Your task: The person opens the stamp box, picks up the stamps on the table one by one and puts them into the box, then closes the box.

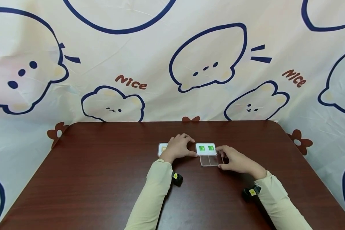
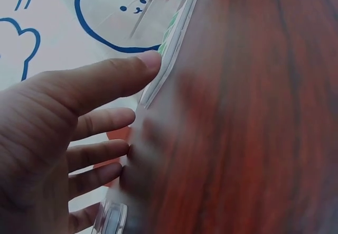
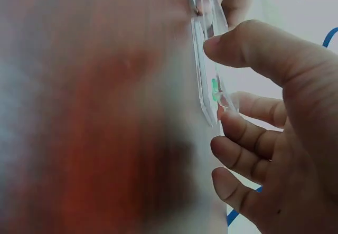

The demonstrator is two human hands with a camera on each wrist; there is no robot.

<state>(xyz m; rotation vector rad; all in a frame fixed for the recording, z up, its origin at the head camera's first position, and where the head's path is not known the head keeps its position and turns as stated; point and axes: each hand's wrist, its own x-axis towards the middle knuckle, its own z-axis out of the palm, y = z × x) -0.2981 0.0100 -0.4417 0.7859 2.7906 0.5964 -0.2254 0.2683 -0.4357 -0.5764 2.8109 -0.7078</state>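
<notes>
A small flat white case [image 1: 206, 149] with two green squares lies on the table in the head view. My right hand [image 1: 236, 161] pinches a clear plastic cover [image 1: 208, 161] between thumb and fingers, at its right end. The cover overlaps the near edge of the case and has a dividing line down its middle. My left hand [image 1: 178, 148] has its thumb tip right at the left edge of the case, fingers loosely extended. In the left wrist view that thumb [image 2: 121, 78] overlaps the case's end.
A second white case [image 1: 161, 149] with a yellowish square sits partly hidden behind my left hand. The brown wooden table [image 1: 103, 179] runs back to a patterned cloth [image 1: 158, 57] that hangs behind and along both sides.
</notes>
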